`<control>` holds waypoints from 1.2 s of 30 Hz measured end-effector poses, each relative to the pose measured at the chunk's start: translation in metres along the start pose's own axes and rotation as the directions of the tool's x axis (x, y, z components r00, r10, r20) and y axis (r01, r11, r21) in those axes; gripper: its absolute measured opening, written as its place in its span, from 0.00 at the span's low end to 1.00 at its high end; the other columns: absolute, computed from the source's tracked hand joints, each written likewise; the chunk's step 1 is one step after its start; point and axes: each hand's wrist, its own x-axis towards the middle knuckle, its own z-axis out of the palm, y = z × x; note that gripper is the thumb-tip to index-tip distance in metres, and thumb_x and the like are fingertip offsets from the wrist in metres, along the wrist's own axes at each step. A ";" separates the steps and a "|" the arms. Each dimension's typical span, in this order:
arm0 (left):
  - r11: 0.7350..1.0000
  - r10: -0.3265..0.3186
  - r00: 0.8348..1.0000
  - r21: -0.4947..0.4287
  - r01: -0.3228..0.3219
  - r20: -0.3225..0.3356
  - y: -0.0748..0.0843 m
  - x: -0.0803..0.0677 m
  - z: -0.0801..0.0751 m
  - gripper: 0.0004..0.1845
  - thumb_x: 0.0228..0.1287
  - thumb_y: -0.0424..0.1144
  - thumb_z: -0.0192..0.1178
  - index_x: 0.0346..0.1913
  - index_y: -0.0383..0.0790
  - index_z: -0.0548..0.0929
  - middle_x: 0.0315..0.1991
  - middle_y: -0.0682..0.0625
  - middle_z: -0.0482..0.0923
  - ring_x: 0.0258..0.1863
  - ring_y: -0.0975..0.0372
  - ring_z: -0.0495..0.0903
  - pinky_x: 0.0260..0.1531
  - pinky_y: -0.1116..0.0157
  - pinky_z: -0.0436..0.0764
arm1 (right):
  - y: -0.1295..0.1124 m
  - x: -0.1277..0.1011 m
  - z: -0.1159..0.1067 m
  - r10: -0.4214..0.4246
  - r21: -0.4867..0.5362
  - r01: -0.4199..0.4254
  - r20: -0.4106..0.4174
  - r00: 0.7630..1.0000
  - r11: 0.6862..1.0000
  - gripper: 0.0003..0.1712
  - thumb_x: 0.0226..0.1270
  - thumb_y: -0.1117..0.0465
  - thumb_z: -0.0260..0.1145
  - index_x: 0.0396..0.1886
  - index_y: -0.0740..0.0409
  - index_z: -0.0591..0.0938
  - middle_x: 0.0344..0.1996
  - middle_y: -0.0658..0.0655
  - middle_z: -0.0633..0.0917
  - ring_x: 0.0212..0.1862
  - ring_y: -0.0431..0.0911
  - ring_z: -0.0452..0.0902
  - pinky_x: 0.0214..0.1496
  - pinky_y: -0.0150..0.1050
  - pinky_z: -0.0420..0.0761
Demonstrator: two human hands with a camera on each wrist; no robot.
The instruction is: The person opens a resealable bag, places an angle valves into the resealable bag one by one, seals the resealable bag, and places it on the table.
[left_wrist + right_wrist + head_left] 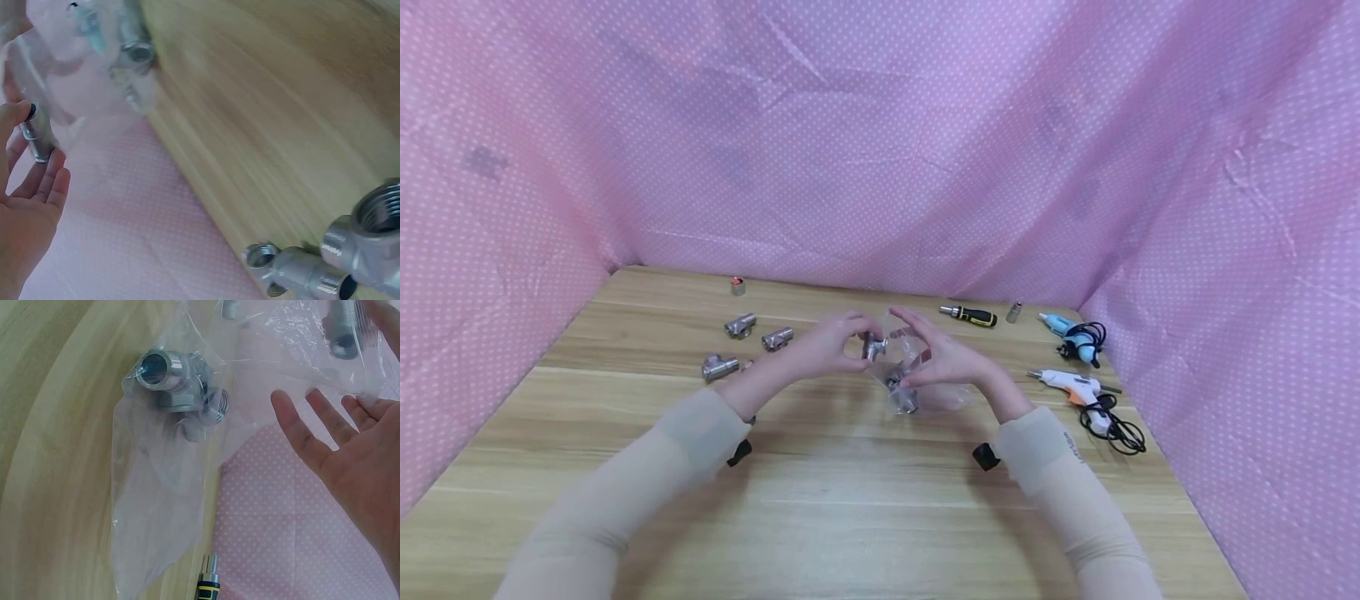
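steel fitting (873, 345) pinched in our left hand (831, 346), above tabletop (850, 492). our right hand (943, 358) grip holds clear bag (917, 392), more fittings (178, 384) inside.

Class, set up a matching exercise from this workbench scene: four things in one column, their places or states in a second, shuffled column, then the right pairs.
Things:
1. Clear plastic bag
2. Screwdriver
3. White glue gun
4. Loose metal fittings

Places or states:
A. on the table left of the hands
B. at the table's right edge, orange trigger
C. between the hands, fittings inside
D. near the back wall, black and yellow handle

Pairs: 1-C, 2-D, 3-B, 4-A
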 end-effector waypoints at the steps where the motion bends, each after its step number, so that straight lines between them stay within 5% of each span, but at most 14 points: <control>1: 1.000 -0.002 1.000 0.013 0.002 0.007 -0.001 0.001 0.001 0.21 0.49 0.35 0.71 0.49 0.42 0.79 0.47 0.49 0.78 0.46 0.58 0.78 0.51 0.60 0.78 | 0.001 0.000 0.001 0.006 0.012 -0.006 0.001 1.000 1.000 0.65 0.45 0.57 0.78 0.75 0.36 0.44 0.74 0.55 0.48 0.66 0.62 0.61 0.56 0.53 0.76; 8: 0.991 -0.016 0.999 0.137 0.010 0.044 -0.008 0.005 0.009 0.19 0.49 0.44 0.72 0.46 0.48 0.83 0.50 0.52 0.80 0.51 0.58 0.75 0.59 0.53 0.69 | 0.005 0.001 0.005 -0.015 0.029 0.015 -0.004 1.000 0.999 0.66 0.45 0.61 0.78 0.75 0.36 0.43 0.75 0.52 0.44 0.68 0.53 0.59 0.54 0.53 0.78; 15: 0.976 -0.090 0.992 0.206 0.071 0.083 -0.007 0.003 0.015 0.25 0.47 0.54 0.71 0.49 0.49 0.82 0.52 0.55 0.80 0.54 0.57 0.74 0.62 0.51 0.65 | 0.002 0.001 0.009 -0.033 0.047 0.033 -0.005 0.999 0.998 0.67 0.46 0.68 0.76 0.75 0.42 0.40 0.75 0.54 0.42 0.68 0.56 0.59 0.51 0.54 0.79; 24: 0.991 0.001 1.000 0.131 0.001 -0.016 -0.009 -0.007 0.006 0.25 0.48 0.46 0.72 0.50 0.42 0.82 0.51 0.48 0.81 0.53 0.55 0.78 0.57 0.52 0.73 | -0.025 -0.005 0.009 -0.021 0.023 0.022 -0.016 1.000 0.999 0.61 0.51 0.70 0.72 0.75 0.56 0.41 0.73 0.63 0.44 0.66 0.62 0.60 0.46 0.50 0.82; 36: 0.993 -0.084 0.995 0.081 0.088 -0.054 -0.030 -0.047 -0.023 0.28 0.49 0.45 0.72 0.55 0.43 0.79 0.53 0.48 0.78 0.46 0.55 0.78 0.47 0.54 0.79 | -0.026 -0.005 0.010 -0.005 0.057 0.011 -0.107 0.994 0.998 0.58 0.52 0.69 0.72 0.75 0.55 0.45 0.73 0.62 0.50 0.64 0.61 0.65 0.46 0.48 0.82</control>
